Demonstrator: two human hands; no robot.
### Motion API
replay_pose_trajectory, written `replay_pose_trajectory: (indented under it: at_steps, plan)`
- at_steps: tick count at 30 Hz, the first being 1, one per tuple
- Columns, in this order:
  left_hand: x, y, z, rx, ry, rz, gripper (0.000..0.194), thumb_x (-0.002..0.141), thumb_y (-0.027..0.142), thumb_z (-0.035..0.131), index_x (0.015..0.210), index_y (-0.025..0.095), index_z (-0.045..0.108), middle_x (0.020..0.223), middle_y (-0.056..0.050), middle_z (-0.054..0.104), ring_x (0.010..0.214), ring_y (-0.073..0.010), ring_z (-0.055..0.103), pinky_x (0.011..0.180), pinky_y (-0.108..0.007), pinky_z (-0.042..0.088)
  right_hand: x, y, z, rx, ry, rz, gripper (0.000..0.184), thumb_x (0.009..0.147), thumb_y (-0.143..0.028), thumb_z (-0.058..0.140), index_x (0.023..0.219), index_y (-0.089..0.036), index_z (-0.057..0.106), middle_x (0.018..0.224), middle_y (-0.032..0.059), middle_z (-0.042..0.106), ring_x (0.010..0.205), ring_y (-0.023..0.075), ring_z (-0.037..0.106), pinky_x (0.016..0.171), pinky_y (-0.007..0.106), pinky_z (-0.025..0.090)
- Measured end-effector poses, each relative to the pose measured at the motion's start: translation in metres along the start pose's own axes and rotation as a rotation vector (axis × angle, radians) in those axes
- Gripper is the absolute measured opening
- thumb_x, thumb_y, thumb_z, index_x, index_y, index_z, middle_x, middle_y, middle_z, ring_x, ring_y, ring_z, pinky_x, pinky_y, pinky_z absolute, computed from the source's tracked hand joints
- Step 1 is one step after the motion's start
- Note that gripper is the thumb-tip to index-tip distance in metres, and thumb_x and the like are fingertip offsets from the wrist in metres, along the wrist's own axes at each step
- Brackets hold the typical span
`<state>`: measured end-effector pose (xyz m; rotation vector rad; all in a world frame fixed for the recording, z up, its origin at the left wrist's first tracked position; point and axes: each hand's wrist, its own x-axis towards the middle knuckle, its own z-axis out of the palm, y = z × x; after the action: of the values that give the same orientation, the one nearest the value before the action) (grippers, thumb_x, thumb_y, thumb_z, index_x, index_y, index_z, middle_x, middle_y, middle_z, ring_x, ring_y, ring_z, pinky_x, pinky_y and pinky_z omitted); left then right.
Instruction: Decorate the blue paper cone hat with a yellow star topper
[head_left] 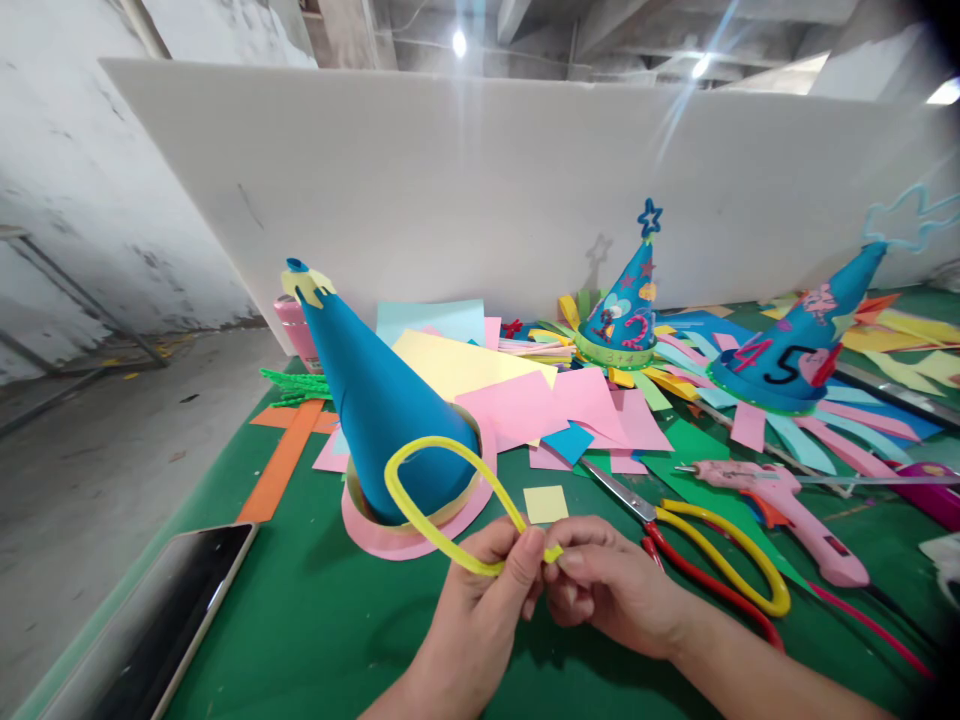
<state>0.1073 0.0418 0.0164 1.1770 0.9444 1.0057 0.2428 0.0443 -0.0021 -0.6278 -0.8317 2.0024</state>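
My left hand (480, 600) and my right hand (607, 585) meet at the front of the green table (300, 620), both pinched on a yellow pipe cleaner (420, 505) bent into a loop. The loop's two ends cross between my fingertips. The loop reaches up and left in front of a blue paper cone hat (382, 400) that stands upright on a pink paper ring (375, 535). A small yellow paper square (545, 503) lies just above my hands.
Scissors with red and yellow handles (705, 560) and a pink glue gun (780, 505) lie to the right. Two decorated blue cone hats (626, 305) (802, 340) stand behind on loose coloured paper sheets and strips. A dark tablet (161, 625) lies front left. A white board (450, 180) backs the table.
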Motion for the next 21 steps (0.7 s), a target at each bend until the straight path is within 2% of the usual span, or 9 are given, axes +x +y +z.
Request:
replay_pose_trajectory:
  at_steps: [2, 5, 8, 10, 13, 15, 18, 21]
  plan:
    - [0.0, 0.001, 0.0, 0.052, 0.015, 0.046, 0.032, 0.08, 0.038, 0.048, 0.057, 0.016, 0.049, 0.052, 0.003, 0.043, 0.048, -0.0086, 0.039, 0.045, -0.021, 0.032, 0.0, 0.0, 0.0, 0.085, -0.019, 0.051, 0.009, 0.068, -0.019, 0.06, 0.064, -0.012, 0.062, 0.043, -0.0026, 0.047, 0.044, 0.0086, 0.046, 0.042, 0.019, 0.026]
    - [0.0, 0.005, 0.002, 0.174, 0.06, 0.22, 0.028, 0.08, 0.03, 0.05, 0.055, 0.016, 0.051, 0.054, 0.002, 0.045, 0.049, -0.0089, 0.04, 0.047, -0.021, 0.034, -0.001, 0.001, 0.002, 0.198, -0.032, 0.101, 0.007, 0.069, -0.016, 0.058, 0.065, -0.012, 0.061, 0.043, -0.0047, 0.045, 0.038, 0.0036, 0.031, 0.041, 0.018, 0.025]
    - [0.0, 0.008, 0.003, 0.237, 0.104, 0.333, 0.026, 0.078, 0.024, 0.052, 0.053, 0.017, 0.051, 0.053, 0.002, 0.046, 0.051, -0.0093, 0.042, 0.049, -0.02, 0.035, -0.002, 0.004, 0.006, 0.227, -0.03, 0.104, 0.006, 0.07, -0.017, 0.057, 0.066, -0.013, 0.059, 0.045, -0.005, 0.045, 0.038, 0.0035, 0.029, 0.041, 0.018, 0.025]
    - [0.0, 0.008, 0.002, 0.205, 0.12, 0.286, 0.027, 0.079, 0.025, 0.051, 0.053, 0.017, 0.051, 0.051, 0.002, 0.046, 0.05, -0.0094, 0.042, 0.048, -0.02, 0.035, -0.002, 0.005, 0.008, 0.163, 0.004, 0.05, 0.007, 0.072, -0.019, 0.058, 0.068, -0.013, 0.058, 0.048, -0.0036, 0.048, 0.04, 0.0041, 0.033, 0.042, 0.018, 0.025]
    - [0.003, 0.004, 0.0, 0.149, 0.125, 0.146, 0.029, 0.08, 0.03, 0.048, 0.054, 0.017, 0.047, 0.049, 0.003, 0.044, 0.047, -0.0094, 0.041, 0.045, -0.021, 0.034, -0.001, 0.004, 0.009, -0.007, 0.076, -0.081, 0.011, 0.075, -0.023, 0.059, 0.072, -0.013, 0.058, 0.056, -0.0011, 0.052, 0.047, 0.0056, 0.04, 0.044, 0.018, 0.026]
    - [0.005, 0.003, -0.001, 0.171, 0.12, 0.132, 0.029, 0.081, 0.03, 0.047, 0.054, 0.018, 0.046, 0.048, 0.004, 0.042, 0.046, -0.0092, 0.039, 0.044, -0.021, 0.032, -0.001, 0.003, 0.008, -0.092, 0.112, -0.116, 0.015, 0.076, -0.026, 0.058, 0.07, -0.013, 0.056, 0.057, -0.0012, 0.052, 0.048, 0.0056, 0.041, 0.045, 0.018, 0.026]
    - [0.006, 0.001, -0.002, 0.303, 0.108, 0.274, 0.027, 0.081, 0.024, 0.046, 0.055, 0.018, 0.047, 0.049, 0.004, 0.041, 0.046, -0.0093, 0.038, 0.044, -0.021, 0.031, 0.0, 0.002, 0.006, -0.061, 0.169, -0.044, 0.021, 0.078, -0.027, 0.056, 0.063, -0.013, 0.052, 0.053, -0.0029, 0.049, 0.044, 0.0042, 0.037, 0.044, 0.018, 0.024]
    - [0.005, -0.003, -0.006, 0.56, 0.061, 0.478, 0.024, 0.081, 0.019, 0.045, 0.057, 0.018, 0.048, 0.053, 0.002, 0.045, 0.05, -0.0109, 0.042, 0.049, -0.023, 0.034, 0.001, 0.002, 0.005, 0.035, 0.163, 0.11, 0.024, 0.079, -0.026, 0.051, 0.058, -0.014, 0.05, 0.045, -0.0052, 0.043, 0.039, 0.0037, 0.029, 0.041, 0.017, 0.02]
